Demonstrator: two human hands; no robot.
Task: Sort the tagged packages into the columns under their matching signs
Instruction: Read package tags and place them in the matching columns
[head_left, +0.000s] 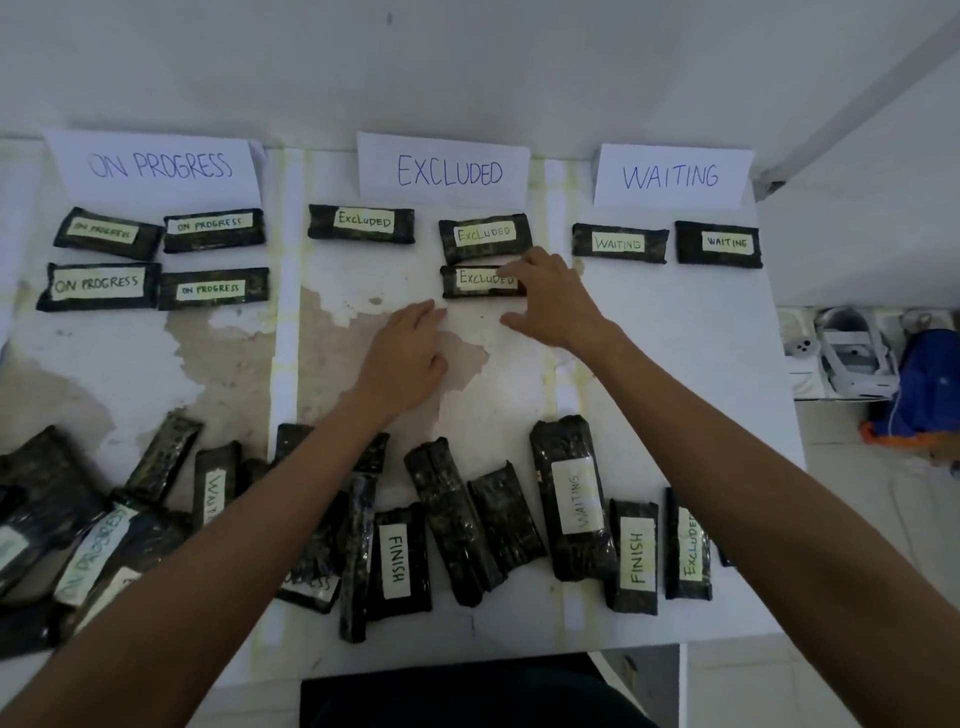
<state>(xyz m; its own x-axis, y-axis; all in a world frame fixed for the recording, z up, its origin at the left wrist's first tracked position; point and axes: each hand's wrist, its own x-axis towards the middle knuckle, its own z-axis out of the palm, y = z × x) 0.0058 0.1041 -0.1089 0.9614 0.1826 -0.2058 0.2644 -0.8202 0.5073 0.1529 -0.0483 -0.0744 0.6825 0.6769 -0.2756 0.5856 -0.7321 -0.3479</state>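
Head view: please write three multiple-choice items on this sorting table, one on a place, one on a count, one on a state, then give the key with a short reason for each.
1. Where does the right hand rest?
A. on the lower Excluded package
B. on a Waiting package
C. on the On Progress sign

2. How many packages lie under the On Progress sign?
A. two
B. four
C. six

3. What is the state of the left hand?
A. closed on a package
B. lifting a sign
C. open, palm down on the table, holding nothing

Key:
1 A: its fingers lie on that package's right end.
2 B: two rows of two lie under that sign.
3 C: its fingers are stretched out flat with no package under them.
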